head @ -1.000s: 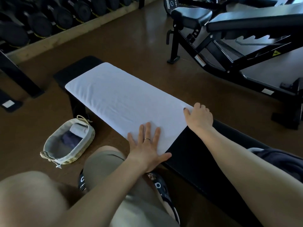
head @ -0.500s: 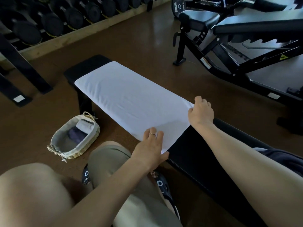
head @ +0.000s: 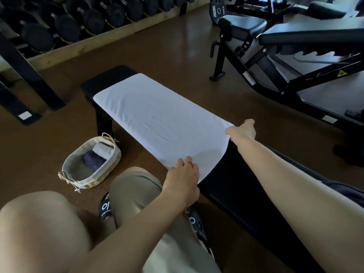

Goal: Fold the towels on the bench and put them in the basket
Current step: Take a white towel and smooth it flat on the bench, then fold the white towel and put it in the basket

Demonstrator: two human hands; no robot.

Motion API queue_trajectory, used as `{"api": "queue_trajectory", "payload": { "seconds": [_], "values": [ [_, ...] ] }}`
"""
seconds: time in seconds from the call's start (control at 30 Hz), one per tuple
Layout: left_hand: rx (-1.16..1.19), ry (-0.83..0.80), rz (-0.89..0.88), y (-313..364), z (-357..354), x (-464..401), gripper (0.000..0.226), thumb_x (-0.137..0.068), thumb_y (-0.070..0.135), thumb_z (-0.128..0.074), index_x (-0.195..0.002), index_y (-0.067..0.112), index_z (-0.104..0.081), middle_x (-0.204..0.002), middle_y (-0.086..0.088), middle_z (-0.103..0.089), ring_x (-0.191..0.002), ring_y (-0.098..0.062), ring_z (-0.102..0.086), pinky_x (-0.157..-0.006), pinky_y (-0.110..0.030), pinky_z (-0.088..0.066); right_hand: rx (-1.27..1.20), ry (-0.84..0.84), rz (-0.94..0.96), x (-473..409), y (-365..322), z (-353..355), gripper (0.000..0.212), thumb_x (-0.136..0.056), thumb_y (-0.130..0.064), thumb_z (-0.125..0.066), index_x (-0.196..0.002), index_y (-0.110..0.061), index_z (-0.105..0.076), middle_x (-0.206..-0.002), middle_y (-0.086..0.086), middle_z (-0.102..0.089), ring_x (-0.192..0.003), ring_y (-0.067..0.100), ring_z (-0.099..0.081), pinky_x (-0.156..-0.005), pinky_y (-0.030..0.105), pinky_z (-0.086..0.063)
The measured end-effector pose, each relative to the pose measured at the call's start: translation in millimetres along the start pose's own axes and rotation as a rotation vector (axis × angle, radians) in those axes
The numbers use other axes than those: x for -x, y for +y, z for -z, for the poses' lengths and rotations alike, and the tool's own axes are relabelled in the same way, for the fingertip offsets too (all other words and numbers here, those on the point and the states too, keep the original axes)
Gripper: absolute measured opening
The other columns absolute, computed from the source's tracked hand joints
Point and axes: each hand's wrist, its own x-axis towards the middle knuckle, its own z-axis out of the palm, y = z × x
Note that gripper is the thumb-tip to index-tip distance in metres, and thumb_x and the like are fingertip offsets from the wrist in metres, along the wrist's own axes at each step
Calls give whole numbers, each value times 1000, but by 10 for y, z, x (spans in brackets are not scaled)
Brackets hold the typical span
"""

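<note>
dim gym: brown floor, dumbbell rack, adjustable incline bench.

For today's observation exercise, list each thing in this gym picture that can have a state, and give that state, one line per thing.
White towel: spread flat along the bench, near end lifting.
Left hand: pinches the towel's near-left corner.
Right hand: grips the towel's near-right corner.
Flat bench: upright, far part covered by the towel.
Wicker basket: on the floor beside the bench, holds a rolled white towel and a dark purple towel.

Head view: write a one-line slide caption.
Both hands, left and right, pinch the white towel's near corners on the bench.
</note>
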Motion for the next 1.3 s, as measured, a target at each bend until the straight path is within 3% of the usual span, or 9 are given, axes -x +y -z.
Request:
{"api": "queue_trajectory", "payload": {
  "seconds": [0.2,0.37,0.5,0.6,0.67,0.77,1.0,1.13,1.3],
  "values": [
    [136,-29,-55,-128,157,34,15,-96,29,-42,-93,14,-44,-115,-8,-48,-99,-25,-50,-82,-40,-49,-308,-73,-179,28,-168,-7,70,-79,-2,-70,-140,-14,-38,-114,13,-59,-104,28,-66,-94,40,-57],
    [577,-123,33,-597,498,-55,25,-98,28,-48,-75,18,-47,-85,1,-53,-76,-18,-50,-67,-32,-38,-502,-236,-242,32,-427,55,45,-80,5,-57,-124,-7,-60,-98,11,-61,-77,16,-54,-57,22,-47],
    [837,-89,79,-776,755,-53,28,-95,11,-48,-68,16,-41,-73,1,-42,-67,-13,-36,-62,-29,-30,-553,-164,-185,30,-587,-18,34,-84,7,-50,-111,-12,-52,-73,6,-54,-48,11,-42,-43,21,-35],
    [848,-155,27,-696,781,-44,27,-93,11,-50,-68,17,-39,-72,2,-39,-68,-16,-35,-65,-31,-31,-590,36,-131,1,-598,-10,41,-86,1,-54,-119,-23,-58,-102,6,-64,-74,15,-60,-49,22,-47],
    [861,-193,-3,-590,744,-49,28,-92,13,-51,-68,18,-37,-72,3,-38,-68,-17,-34,-64,-32,-30,-594,136,-117,-28,-541,54,44,-88,-3,-56,-123,-28,-60,-116,4,-64,-98,20,-66,-73,31,-60],
    [873,-219,-71,-419,705,-74,25,-90,18,-52,-69,19,-38,-74,3,-38,-70,-17,-34,-66,-33,-32,-627,217,-124,-70,-422,207,46,-87,-5,-55,-129,-25,-61,-119,5,-66,-103,24,-69,-89,37,-59],
    [992,-271,-140,-393,888,-112,21,-82,27,-49,-73,9,-44,-78,-1,-39,-73,-16,-35,-70,-33,-31,-660,308,-18,-45,-453,353,44,-79,-9,-50,-120,-13,-65,-101,7,-64,-80,21,-62,-70,33,-53],
    [1262,-164,-20,-846,1072,-145,15,-74,22,-46,-66,10,-41,-65,11,-40,-62,-6,-37,-59,-15,-37,-615,168,18,29,-814,148,45,-74,-3,-54,-117,-9,-64,-78,6,-59,-52,11,-53,-54,24,-47],
    [1534,24,205,-1560,1137,-195,17,-89,13,-46,-72,13,-44,-86,-9,-47,-83,-20,-52,-71,-22,-56,-472,-15,133,45,-1369,-299,29,-75,-1,-54,-97,-15,-69,-77,5,-65,-64,15,-59,-65,28,-54]
  ]
}}
